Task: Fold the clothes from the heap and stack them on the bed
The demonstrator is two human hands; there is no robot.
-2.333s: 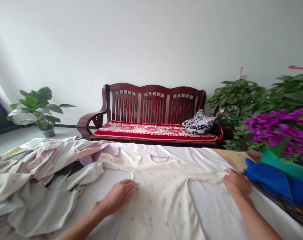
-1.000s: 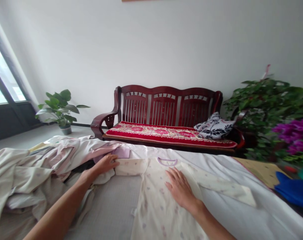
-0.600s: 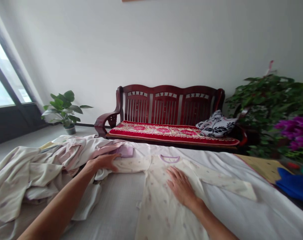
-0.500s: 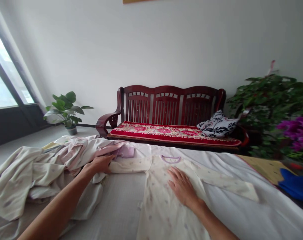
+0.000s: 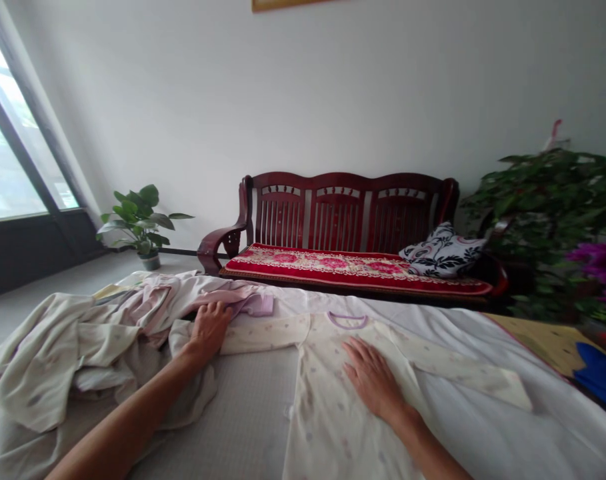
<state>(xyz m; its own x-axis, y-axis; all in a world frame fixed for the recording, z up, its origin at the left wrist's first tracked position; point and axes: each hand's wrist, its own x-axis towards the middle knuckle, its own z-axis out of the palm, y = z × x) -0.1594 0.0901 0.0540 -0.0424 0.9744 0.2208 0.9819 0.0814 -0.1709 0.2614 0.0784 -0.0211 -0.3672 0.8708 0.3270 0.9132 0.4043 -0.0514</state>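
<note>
A small cream long-sleeved shirt (image 5: 327, 400) with faint prints and a lilac neckband lies spread face up on a white cloth (image 5: 247, 413). My right hand (image 5: 375, 381) rests flat on its chest, fingers extended. Over the right edge of a clothes pile (image 5: 113, 333), my left hand (image 5: 210, 333) bends its fingers downward beside the cuff of the shirt's left-lying sleeve. Its fingertips are hidden, so what they grip cannot be made out. Just beyond this hand, a lilac piece of cloth (image 5: 260, 305) sticks out of the pile.
Behind the cloth stands a dark red wooden bench (image 5: 337, 207) with a patterned cushion (image 5: 445, 252). A potted plant (image 5: 145, 220) is at the left, bushy greenery (image 5: 547, 200) at the right. Blue fabric (image 5: 600, 373) lies by the right edge.
My left hand has drawn back slightly from the sleeve cuff, its fingers turning forward over the pile. My right hand stays on the shirt. The view has shifted slightly.
</note>
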